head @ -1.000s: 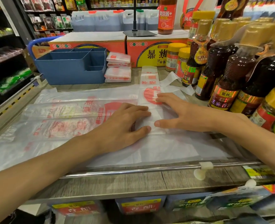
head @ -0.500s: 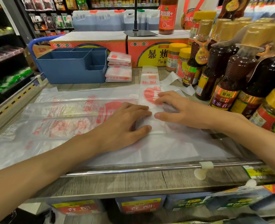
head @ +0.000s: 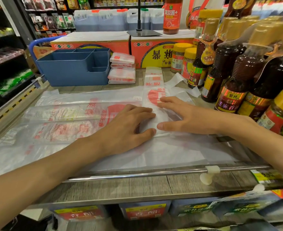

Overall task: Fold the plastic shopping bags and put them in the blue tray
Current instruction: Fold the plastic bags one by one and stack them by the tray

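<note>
Plastic shopping bags (head: 80, 120) lie flat in a wide pile on the wooden shelf (head: 137, 185), see-through with red print. One bag is folded into a long narrow strip (head: 154, 87) that runs away from the person, on top of the flat pile. Both hands press down on the near end of that strip. The left hand (head: 125, 129) lies flat on it, fingers straight and close together, thumb stuck out toward the other hand. The right hand (head: 185, 117) lies flat too, fingers straight and a little spread, thumb tip almost touching the left thumb. Neither hand pinches anything. At the back left of the shelf stands the blue tray (head: 70, 75), with walls that split it into parts; no bag shows inside it. Just beside the tray, on its right, sits a stack of folded bags (head: 122, 69), small and square. Behind them are red and yellow boxes (head: 154, 50). On the right side stand many dark sauce bottles (head: 237, 70) and yellow-lidded jars (head: 180, 59). A shiny metal rail (head: 137, 175) runs along the front edge of the shelf.
</note>
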